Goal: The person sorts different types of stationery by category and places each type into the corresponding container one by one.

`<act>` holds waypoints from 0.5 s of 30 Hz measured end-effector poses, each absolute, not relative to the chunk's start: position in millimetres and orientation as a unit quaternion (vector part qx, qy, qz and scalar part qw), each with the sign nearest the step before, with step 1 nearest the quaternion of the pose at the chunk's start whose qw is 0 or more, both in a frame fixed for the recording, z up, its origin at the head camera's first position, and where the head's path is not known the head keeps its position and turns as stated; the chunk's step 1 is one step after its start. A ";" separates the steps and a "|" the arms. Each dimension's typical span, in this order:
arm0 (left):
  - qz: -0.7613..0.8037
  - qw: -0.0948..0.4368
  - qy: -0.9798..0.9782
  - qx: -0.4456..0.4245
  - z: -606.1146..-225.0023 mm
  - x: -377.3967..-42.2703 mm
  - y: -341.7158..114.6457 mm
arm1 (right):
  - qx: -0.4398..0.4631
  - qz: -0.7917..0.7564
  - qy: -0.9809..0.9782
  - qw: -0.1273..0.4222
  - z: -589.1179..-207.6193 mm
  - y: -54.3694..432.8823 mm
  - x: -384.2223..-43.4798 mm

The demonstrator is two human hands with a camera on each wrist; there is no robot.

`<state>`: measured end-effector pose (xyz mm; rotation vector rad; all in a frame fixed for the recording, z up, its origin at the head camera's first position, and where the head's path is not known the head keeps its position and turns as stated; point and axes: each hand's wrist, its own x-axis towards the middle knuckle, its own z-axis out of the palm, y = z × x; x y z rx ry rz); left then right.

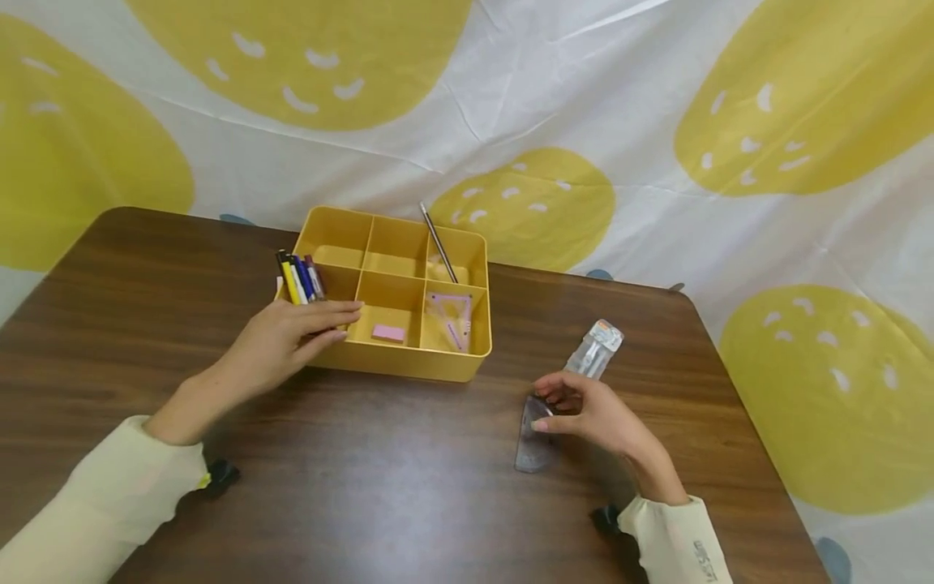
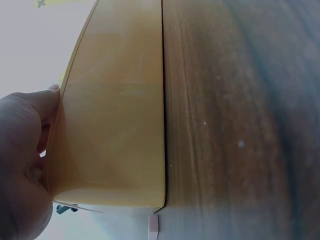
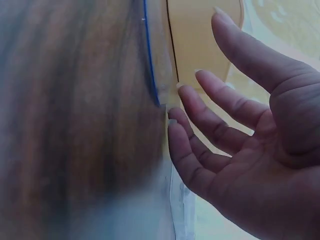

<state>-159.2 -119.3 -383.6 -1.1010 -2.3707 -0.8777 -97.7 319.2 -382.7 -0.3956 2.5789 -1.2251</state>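
Note:
My left hand (image 1: pixel 280 337) rests on the front left rim of a yellow six-compartment organizer (image 1: pixel 397 365), its fingers nearly straight over the edge. In the left wrist view the thumb of that hand (image 2: pixel 22 150) lies along the rim beside the outer wall (image 2: pixel 112 110). My right hand (image 1: pixel 594 412) is over a clear, grey-looking protractor (image 1: pixel 531 450) on the table, thumb and fingers spread apart. In the right wrist view the fingers of the right hand (image 3: pixel 240 130) are loosely bent with nothing between them, near the clear blue-edged piece (image 3: pixel 159 60).
Several pens (image 1: pixel 297 276) stand in the front left compartment. A pink eraser (image 1: pixel 388 333) lies in the front middle one, a clear set square (image 1: pixel 456 320) at front right. A pencil (image 1: pixel 439 243) leans at back right. A clear plastic pack (image 1: pixel 594 349) lies beyond my right hand.

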 end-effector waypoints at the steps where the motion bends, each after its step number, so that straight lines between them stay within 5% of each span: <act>1: -0.312 0.192 -0.844 -0.392 -383.4 -159.3 -119.4 | -0.141 -0.413 0.890 0.129 -383.1 319.5 -97.0; 15: -0.308 0.197 -0.843 -0.394 -381.2 -159.1 -118.0 | -0.215 -0.299 0.924 0.105 -393.5 315.4 -91.3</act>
